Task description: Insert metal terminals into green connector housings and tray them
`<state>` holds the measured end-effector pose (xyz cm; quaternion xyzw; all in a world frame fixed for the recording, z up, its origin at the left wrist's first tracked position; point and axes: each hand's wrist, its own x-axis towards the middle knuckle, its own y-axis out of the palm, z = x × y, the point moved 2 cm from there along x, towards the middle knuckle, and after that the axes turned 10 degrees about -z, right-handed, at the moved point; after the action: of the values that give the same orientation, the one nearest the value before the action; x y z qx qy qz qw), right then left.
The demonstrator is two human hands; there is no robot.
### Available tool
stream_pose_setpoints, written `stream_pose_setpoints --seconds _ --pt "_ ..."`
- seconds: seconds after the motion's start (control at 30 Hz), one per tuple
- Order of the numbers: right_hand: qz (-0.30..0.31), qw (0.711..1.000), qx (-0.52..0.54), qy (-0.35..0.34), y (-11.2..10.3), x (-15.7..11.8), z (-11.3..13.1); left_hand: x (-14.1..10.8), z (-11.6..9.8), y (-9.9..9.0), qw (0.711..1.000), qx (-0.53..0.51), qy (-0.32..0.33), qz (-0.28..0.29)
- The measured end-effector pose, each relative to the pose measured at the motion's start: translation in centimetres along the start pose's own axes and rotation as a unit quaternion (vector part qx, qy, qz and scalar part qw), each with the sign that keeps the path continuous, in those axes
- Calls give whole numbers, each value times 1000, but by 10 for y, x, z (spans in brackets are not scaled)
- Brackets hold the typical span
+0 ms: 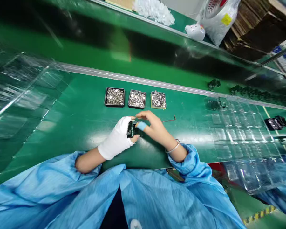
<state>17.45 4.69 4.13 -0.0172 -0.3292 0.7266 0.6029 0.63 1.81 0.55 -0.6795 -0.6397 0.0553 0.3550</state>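
Note:
My left hand (pixel 119 136), in a white fingerless glove, is closed around a small black boxy part (pixel 131 129) above the green bench. Curled over that part's right side is my right hand (pixel 154 127), with blue tape on one digit and fingertips drawn in at the part. Whatever lies between those fingertips is too small or hidden to make out. Just beyond my hands stand a left tray (pixel 114 105), a middle tray (pixel 136 107) and a right tray (pixel 158 107), each filled with small shiny metal pieces. A thin L-shaped hex key (pixel 169 120) lies right of my right hand.
Clear plastic blister trays (pixel 26 105) are stacked at the left; another blister tray (pixel 238 124) covers the right. Several black parts (pixel 255 93) stand along the back right. A shelf edge (pixel 143 18) runs overhead. Another person's blue sleeve (pixel 283 181) shows at the right.

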Motion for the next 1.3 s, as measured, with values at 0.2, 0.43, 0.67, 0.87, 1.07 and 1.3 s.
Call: stream_pose_setpoints --seconds 0.2,0.43,0.67,0.87,1.07,1.3 --pt "118 948 -295 -24 -4 84 -38 6 16 2 997 -46 -64 11" --pt "177 895 -408 -43 14 97 -38 14 18 -20 988 -109 -97 -46" --pt "95 947 -306 -20 2 87 -33 31 15 -39 994 -28 -79 -72" --pt "73 996 -19 -56 2 52 2 36 4 -43 994 -9 -59 -86" --pt "126 990 49 -37 9 33 21 28 -6 -43 994 -14 -13 -106" --pt "126 988 89 29 11 31 22 25 -3 -45 993 -65 3 -96"
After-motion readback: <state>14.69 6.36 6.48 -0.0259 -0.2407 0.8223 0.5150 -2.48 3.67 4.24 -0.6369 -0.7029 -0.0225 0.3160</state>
